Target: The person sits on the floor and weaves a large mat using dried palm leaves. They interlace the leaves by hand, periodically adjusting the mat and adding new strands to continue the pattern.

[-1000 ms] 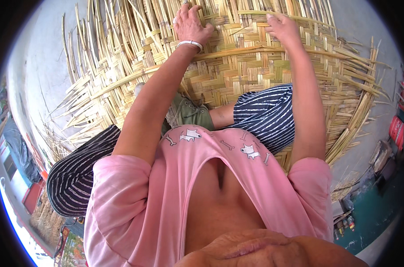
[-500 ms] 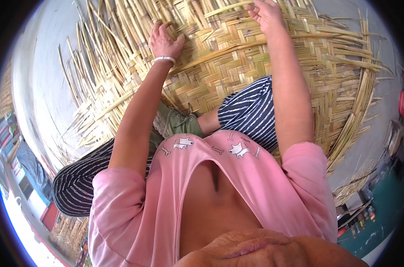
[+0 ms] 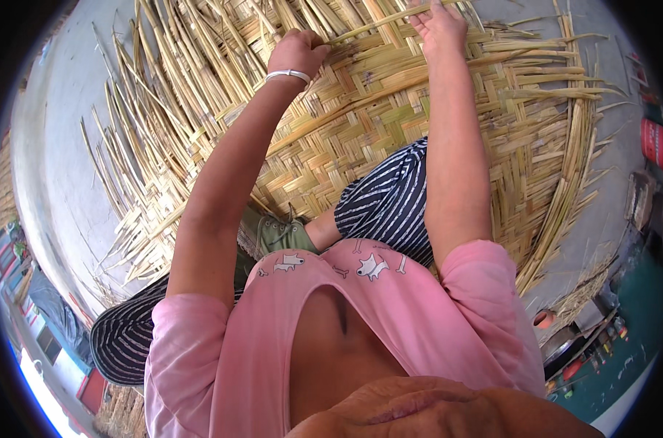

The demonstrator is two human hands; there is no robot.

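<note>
A large mat of flat split reeds (image 3: pixel 390 120) lies spread before me, woven in a slanting pattern. Across its far part runs one pale reed strip (image 3: pixel 379 23), stretched between my two hands and slightly raised toward the right. My left hand (image 3: pixel 296 55), with a white band at the wrist, is closed at the strip's left end, its fingertips turned away from view. The right hand (image 3: pixel 441 29) pinches the same strip near the top edge of the picture. Long unwoven reed ends (image 3: pixel 178 80) fan out beyond my left hand.
My green shoe (image 3: pixel 280 233) and striped trouser leg (image 3: pixel 390 197) rest on the mat's near edge. Grey floor (image 3: pixel 61 139) surrounds it. At the right stand a red container (image 3: pixel 654 144) and assorted items near a green surface (image 3: pixel 623 350).
My left hand has gone from spread on the reeds to closed at the strip, shifting right. The right hand still pinches the strip. The whole view has shifted slightly.
</note>
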